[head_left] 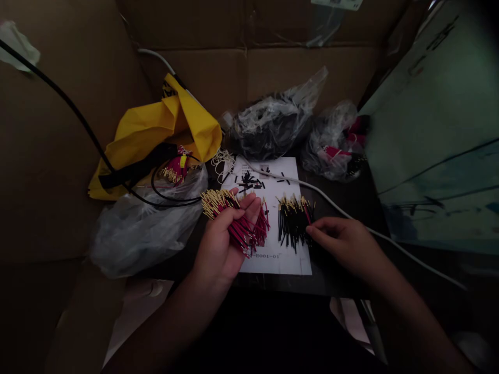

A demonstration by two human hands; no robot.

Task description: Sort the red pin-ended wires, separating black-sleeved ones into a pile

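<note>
Two piles: left hand (220,244) grips red wire bundle (234,218), right hand (343,241) pinches at black wires (292,221) unsorted on paper sheet (280,259).

Dim light; brown cardboard walls (241,72) enclose a dark table (343,270), a green panel (432,130) alongside.

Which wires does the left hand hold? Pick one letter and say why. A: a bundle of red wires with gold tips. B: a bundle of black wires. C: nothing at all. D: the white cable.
A: the left hand is closed around a bundle of red wires with gold tips, while the black wires lie on the white paper by the right hand.
</note>
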